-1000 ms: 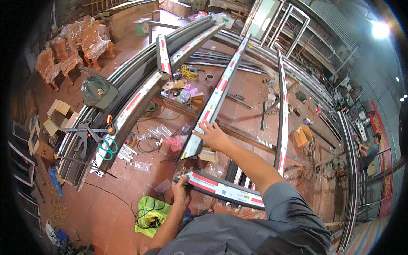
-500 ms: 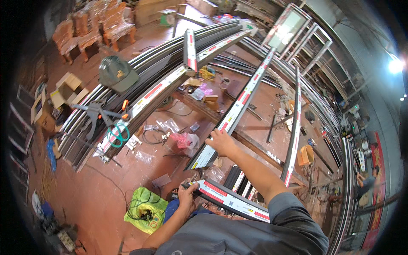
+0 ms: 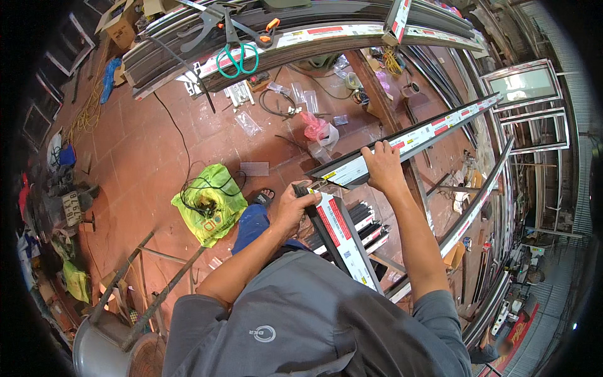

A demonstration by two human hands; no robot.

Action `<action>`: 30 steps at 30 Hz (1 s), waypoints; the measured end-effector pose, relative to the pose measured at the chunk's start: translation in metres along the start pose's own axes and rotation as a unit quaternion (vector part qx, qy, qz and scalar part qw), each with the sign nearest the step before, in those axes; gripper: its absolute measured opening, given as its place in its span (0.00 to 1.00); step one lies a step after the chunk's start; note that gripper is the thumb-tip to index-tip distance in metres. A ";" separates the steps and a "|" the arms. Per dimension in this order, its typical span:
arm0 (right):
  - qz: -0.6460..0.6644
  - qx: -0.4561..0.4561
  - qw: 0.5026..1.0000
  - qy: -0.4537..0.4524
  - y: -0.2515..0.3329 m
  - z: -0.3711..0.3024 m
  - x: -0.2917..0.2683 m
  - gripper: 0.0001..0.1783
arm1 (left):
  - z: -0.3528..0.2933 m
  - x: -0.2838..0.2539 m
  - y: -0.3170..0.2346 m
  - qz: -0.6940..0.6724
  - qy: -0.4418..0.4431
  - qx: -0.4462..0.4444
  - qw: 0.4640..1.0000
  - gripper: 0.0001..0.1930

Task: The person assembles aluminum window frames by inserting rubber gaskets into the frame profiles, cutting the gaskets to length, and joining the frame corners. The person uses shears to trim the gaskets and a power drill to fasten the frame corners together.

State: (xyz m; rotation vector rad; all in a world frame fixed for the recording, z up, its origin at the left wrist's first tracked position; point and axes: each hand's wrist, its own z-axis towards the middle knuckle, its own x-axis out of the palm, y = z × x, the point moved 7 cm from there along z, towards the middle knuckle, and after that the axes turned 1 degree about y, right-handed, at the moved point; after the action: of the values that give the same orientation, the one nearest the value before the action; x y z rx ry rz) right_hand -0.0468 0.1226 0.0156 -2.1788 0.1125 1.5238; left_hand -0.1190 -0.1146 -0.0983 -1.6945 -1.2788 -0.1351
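Note:
My right hand (image 3: pixel 384 166) is closed around a long frame profile (image 3: pixel 433 131), dark with a white-and-red protective film, near its angled end. My left hand (image 3: pixel 294 207) grips the end of a second filmed profile (image 3: pixel 347 242), its thumb lying over the top. This second piece slopes down to the right in front of my torso. The two cut ends lie close together at an angle, just above my left hand. A small pale piece (image 3: pixel 323 185) shows at that joint; whether the ends touch, I cannot tell.
Stacked profiles (image 3: pixel 301 39) cross the far side, with teal-handled scissors (image 3: pixel 237 60) on them. A yellow-green bag (image 3: pixel 210 204) and a pink plastic bag (image 3: pixel 316 127) lie on the tiled floor. Another long profile (image 3: pixel 480 200) runs along the right. Glazed frames (image 3: pixel 522 87) stand far right.
My view has turned, so the scene appears shifted and rotated. The angled ends of the two profiles have come closer together, and both hands keep their grip.

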 end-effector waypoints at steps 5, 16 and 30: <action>0.007 0.001 1.000 0.005 -0.005 0.001 -0.003 0.32 | 0.003 0.004 0.002 -0.001 0.001 0.000 1.000 0.24; 0.046 -0.008 0.998 0.034 -0.006 -0.004 -0.007 0.39 | -0.003 0.011 -0.014 -0.026 -0.004 -0.035 0.999 0.25; 0.083 -0.021 0.996 -0.007 -0.007 -0.001 0.000 0.38 | 0.015 0.015 -0.003 -0.020 0.017 -0.028 0.999 0.24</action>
State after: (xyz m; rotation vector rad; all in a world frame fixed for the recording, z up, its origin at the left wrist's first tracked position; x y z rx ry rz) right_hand -0.0433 0.1279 0.0182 -2.2391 0.2660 1.6439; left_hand -0.1212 -0.0936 -0.0955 -1.7082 -1.2945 -0.2231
